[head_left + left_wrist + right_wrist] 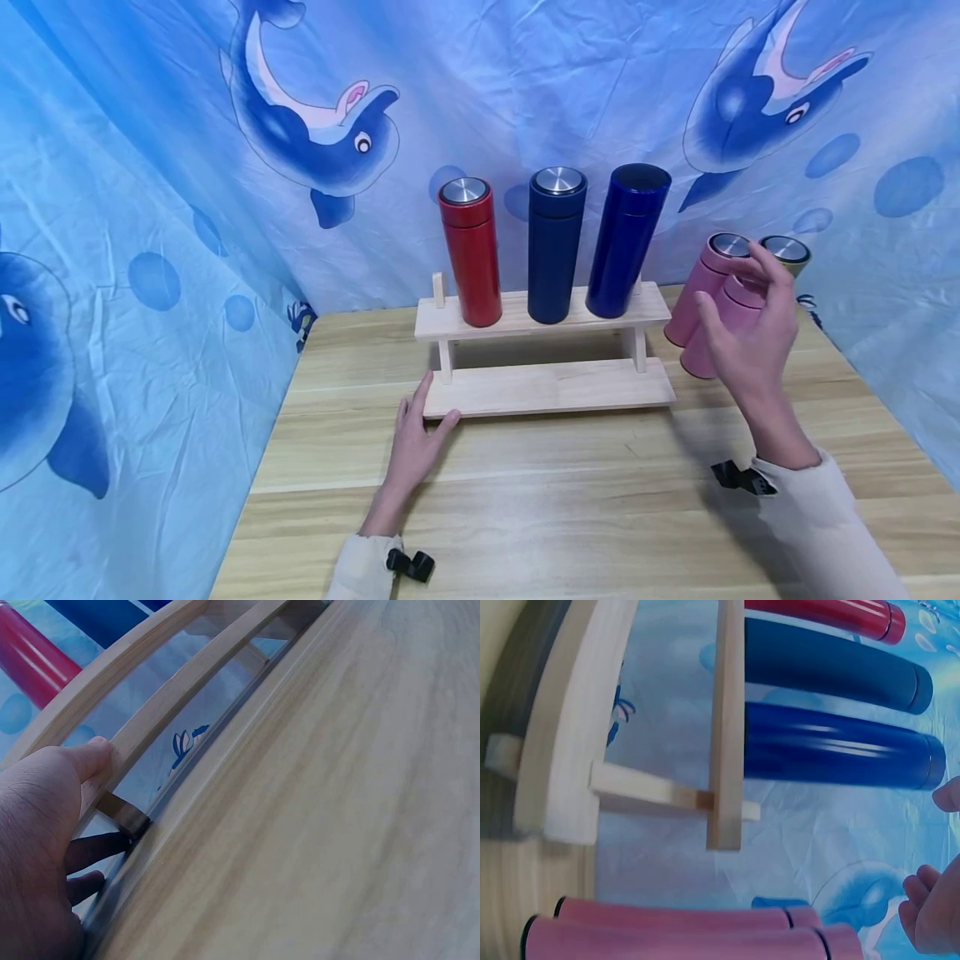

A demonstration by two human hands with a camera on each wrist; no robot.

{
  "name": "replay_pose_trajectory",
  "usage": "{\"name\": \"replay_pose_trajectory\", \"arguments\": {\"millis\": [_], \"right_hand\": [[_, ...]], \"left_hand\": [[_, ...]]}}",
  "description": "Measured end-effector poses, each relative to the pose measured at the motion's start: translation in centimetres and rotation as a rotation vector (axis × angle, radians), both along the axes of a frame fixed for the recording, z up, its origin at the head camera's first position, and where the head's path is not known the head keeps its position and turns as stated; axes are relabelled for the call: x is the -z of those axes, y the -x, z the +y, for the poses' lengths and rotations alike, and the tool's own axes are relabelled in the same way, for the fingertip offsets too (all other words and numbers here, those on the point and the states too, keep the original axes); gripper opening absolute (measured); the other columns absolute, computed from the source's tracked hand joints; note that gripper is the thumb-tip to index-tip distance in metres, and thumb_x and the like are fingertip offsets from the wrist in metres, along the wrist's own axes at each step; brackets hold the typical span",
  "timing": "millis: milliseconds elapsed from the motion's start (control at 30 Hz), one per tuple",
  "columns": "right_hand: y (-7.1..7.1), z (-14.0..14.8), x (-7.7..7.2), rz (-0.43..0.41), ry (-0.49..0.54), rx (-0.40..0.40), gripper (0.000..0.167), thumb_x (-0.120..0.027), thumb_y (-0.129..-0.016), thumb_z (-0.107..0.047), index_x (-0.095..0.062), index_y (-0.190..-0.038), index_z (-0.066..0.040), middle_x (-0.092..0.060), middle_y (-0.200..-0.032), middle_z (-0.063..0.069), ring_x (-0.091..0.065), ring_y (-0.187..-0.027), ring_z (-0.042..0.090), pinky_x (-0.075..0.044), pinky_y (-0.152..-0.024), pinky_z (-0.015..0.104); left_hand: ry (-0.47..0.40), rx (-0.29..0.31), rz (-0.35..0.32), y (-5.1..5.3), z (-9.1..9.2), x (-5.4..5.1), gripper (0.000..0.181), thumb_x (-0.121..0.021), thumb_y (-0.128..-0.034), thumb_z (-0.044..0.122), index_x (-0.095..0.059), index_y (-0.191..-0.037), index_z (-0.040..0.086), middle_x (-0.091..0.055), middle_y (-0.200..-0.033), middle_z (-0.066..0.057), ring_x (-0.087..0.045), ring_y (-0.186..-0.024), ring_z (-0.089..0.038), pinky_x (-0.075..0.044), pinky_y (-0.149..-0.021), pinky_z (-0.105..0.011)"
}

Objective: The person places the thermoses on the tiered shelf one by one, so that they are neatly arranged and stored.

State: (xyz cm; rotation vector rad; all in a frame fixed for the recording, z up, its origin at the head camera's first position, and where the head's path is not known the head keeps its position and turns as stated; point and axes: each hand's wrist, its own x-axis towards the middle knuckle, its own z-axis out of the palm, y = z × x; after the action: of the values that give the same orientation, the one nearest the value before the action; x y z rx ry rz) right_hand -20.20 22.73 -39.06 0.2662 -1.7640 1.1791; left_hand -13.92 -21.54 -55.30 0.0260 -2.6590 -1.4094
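A two-tier wooden rack (pixel 551 387) stands on the table, its upper shelf bearing a red bottle (pixel 472 258), a dark blue bottle (pixel 555 250) and a glossy blue bottle (pixel 626 246), all upright. My left hand (pixel 412 450) grips the lower shelf's left end; in the left wrist view the thumb of that hand (pixel 37 825) presses the shelf's edge. Over two pink bottles (pixel 693 296) right of the rack, my right hand (pixel 753 350) has thumb and fingers spread. The right wrist view shows the right hand (pixel 937 907) beyond their tops, holding nothing.
Behind the pink bottles is a yellowish bottle (pixel 797 260) with a silver lid, mostly hidden. A blue curtain (pixel 465 75) with dolphins hangs behind and beside the wooden table (pixel 540 500).
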Motion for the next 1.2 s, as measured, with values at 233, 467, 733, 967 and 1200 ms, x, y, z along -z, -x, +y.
{"name": "replay_pose_trajectory", "arguments": {"millis": [233, 467, 733, 967, 1200], "right_hand": [[-1.8, 0.3, -0.8, 0.002, 0.019, 0.089, 0.059, -0.077, -0.087, -0.001, -0.063, -0.144, 0.009, -0.062, -0.125, -0.024, -0.059, -0.125, 0.002, -0.043, -0.107, 0.023], [-2.0, 1.9, -0.1, -0.041, 0.006, 0.177, 0.057, -0.077, -0.087, -0.003, -0.065, -0.142, 0.008, -0.059, -0.128, -0.019, -0.049, -0.123, -0.005, -0.037, -0.101, 0.021], [0.1, 5.6, 3.1, -0.1, -0.008, 0.205, 0.059, -0.083, -0.089, -0.008, -0.068, -0.146, -0.003, -0.052, -0.133, -0.029, -0.045, -0.126, -0.003, -0.038, -0.102, 0.02], [0.1, 5.3, 3.4, -0.174, -0.002, 0.233, 0.061, -0.085, -0.087, -0.002, -0.067, -0.145, 0.002, -0.044, -0.128, -0.027, -0.038, -0.124, -0.009, -0.035, -0.099, 0.02], [1.6, 7.2, 5.8, -0.221, -0.001, 0.215, 0.065, -0.09, -0.084, -0.005, -0.07, -0.145, -0.008, -0.042, -0.13, -0.025, -0.043, -0.119, -0.006, -0.036, -0.095, 0.017]], "left_hand": [[0.004, 0.0, 0.005, 0.0, 0.0, 0.0, 0.086, -0.075, -0.1068, 0.046, -0.029, -0.178, 0.029, -0.036, -0.179, -0.011, -0.008, -0.167, -0.055, -0.011, -0.132, -0.076], [0.004, -0.005, -0.002, 0.0, 0.0, 0.0, 0.086, -0.075, -0.1067, 0.046, -0.028, -0.178, 0.03, -0.035, -0.179, -0.01, -0.008, -0.167, -0.055, -0.011, -0.131, -0.078], [-0.001, -0.009, -0.014, -0.1, 0.0, -0.1, 0.087, -0.075, -0.1063, 0.048, -0.028, -0.178, 0.031, -0.035, -0.179, -0.011, -0.007, -0.167, -0.057, -0.012, -0.129, -0.082], [0.005, -0.006, -0.011, -0.1, 0.0, 0.0, 0.086, -0.075, -0.1067, 0.047, -0.028, -0.178, 0.031, -0.035, -0.179, -0.011, -0.007, -0.167, -0.057, -0.013, -0.129, -0.082], [0.007, -0.008, -0.007, -0.1, 0.0, 0.0, 0.086, -0.075, -0.1067, 0.046, -0.028, -0.178, 0.031, -0.035, -0.18, -0.01, -0.007, -0.166, -0.057, -0.013, -0.128, -0.082]]}}
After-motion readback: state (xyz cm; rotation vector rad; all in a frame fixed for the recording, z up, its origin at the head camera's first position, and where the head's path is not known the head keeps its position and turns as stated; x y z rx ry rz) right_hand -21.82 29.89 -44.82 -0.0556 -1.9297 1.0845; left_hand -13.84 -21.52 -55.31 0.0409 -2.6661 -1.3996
